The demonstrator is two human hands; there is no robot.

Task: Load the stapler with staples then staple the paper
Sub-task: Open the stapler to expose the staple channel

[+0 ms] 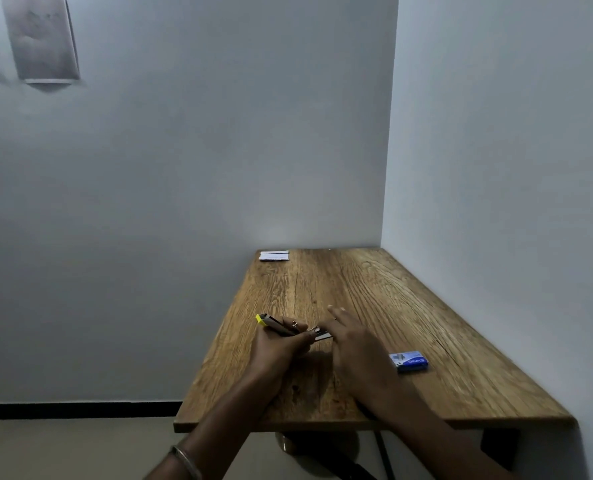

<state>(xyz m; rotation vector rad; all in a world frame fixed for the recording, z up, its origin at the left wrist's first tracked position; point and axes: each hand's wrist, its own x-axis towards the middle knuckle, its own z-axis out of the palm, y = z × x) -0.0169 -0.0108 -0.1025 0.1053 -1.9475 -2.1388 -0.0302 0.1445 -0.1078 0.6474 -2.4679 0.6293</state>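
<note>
Head view: over a wooden table, the left hand grips a yellow-tipped stapler, the right hand, fingers loose, works at its metal end, likely loading; closing it comes next, paper far.

Yellow-tipped stapler held above table, blue staple box lying right, paper far corner

Dim corner of pale grey walls. Wooden table pushed into it. Papers pinned upper left. Black skirting above beige floor.
</note>
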